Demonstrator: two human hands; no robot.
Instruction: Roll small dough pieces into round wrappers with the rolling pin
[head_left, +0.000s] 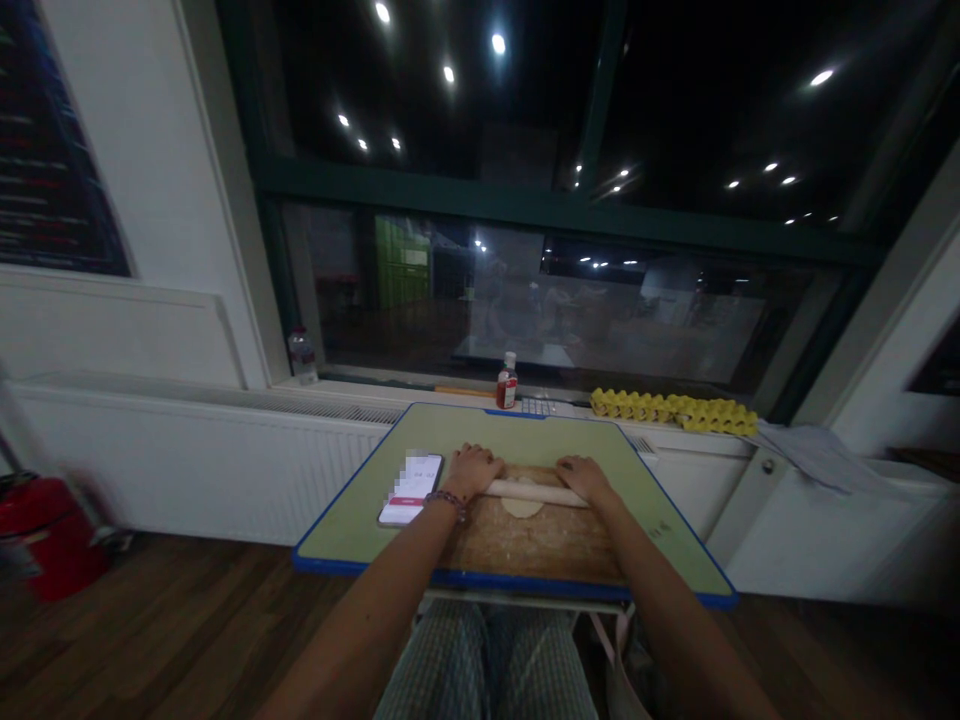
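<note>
A pale wooden rolling pin lies crosswise over a thin round of dough on a floured wooden board. My left hand, with a beaded bracelet at the wrist, rests over the pin's left end. Over its right end is my right hand, fingers curved forward. Each hand holds its end of the pin against the dough; the palms' undersides are hidden. Part of the dough shows in front of the pin, and a little shows behind it.
A phone with a lit screen lies left of the board on the green, blue-edged table. Along the windowsill stand a small red-labelled bottle, a clear bottle and yellow egg trays. A red fire extinguisher is at far left.
</note>
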